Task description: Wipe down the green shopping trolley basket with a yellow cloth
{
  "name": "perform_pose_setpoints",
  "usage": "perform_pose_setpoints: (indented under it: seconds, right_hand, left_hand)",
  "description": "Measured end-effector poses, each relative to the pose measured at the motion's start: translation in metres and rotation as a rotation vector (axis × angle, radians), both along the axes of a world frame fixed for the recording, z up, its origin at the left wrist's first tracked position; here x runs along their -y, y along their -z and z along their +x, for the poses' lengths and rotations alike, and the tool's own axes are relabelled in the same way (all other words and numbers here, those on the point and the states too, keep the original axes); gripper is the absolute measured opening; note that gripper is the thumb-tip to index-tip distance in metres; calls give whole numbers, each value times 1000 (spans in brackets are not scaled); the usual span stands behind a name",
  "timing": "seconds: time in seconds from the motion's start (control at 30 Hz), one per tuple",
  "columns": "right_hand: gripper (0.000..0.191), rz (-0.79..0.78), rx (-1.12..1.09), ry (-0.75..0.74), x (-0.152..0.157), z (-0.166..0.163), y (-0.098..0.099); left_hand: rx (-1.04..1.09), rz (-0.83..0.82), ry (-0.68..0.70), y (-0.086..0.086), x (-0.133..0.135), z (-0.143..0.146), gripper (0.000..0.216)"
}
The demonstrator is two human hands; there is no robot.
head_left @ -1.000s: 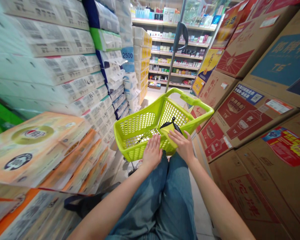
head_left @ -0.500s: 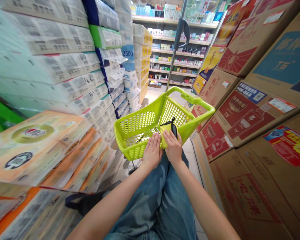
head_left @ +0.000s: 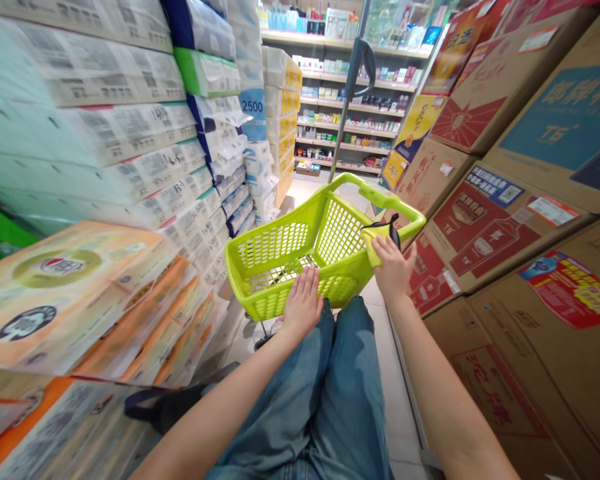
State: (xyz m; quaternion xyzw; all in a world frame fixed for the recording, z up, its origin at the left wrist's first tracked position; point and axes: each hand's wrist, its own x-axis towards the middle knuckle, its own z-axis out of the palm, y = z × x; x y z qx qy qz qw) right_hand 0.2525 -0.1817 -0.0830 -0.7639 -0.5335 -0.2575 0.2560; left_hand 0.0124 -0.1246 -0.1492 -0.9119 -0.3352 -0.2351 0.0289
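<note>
A lime-green shopping basket cart (head_left: 273, 307) with perforated sides stands right in front of my knees, its handle (head_left: 380, 197) toward the far right. My left hand (head_left: 303, 303) lies on the near rim with its fingers stretched out over the edge. Farther right along that rim, my right hand (head_left: 393, 267) presses a yellow cloth (head_left: 375, 235) with black edging and a small black loop against the basket, just below the handle. Part of the cloth is hidden under my fingers. Nothing but the basket's own grid floor shows inside it.
Stacked paper packs (head_left: 130, 130) rise on the left, with orange packs (head_left: 75, 293) close to my left arm. Cardboard cartons (head_left: 520, 313) wall the right side. Ahead are a grey pole with a dark handle (head_left: 363, 63) and shelves (head_left: 350, 127) of small boxes.
My right hand has slid the yellow cloth rightward along the near rim toward the handle, away from my left hand. My left hand stays in place on the rim.
</note>
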Motion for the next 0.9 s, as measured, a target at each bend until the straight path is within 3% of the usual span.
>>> perform_pose_setpoints:
  seconds: [0.07,0.17,0.27,0.37,0.47,0.63,0.7,0.77,0.9]
  right_hand:
    - [62,-12,-42,12,-8,-35,10]
    - [65,-63,-62,-136,-14,-93,31]
    - [64,-91,-66,-239,-11,-123,43]
    - [66,-132,1,-327,-3,-107,40]
    - [68,-162,103,-356,7,-60,26]
    - [63,-24,114,-137,11,11,8]
    - [63,41,71,-53,5,7,10]
    - [65,74,22,-18,-4,-18,17]
    - [66,17,-23,-151,-14,-91,40]
  left_hand:
    - [9,-3,-4,0,0,0,68]
    - [16,-3,6,0,1,-1,72]
    - [8,-4,17,-1,0,-2,73]
    - [7,-1,6,-2,1,-2,71]
    - [10,2,-7,-1,1,-1,70]
    - [-1,7,2,0,1,0,69]
    - [2,11,-5,1,1,0,69]
    - [5,10,-12,1,1,1,68]
    - [10,3,-6,0,1,0,70]
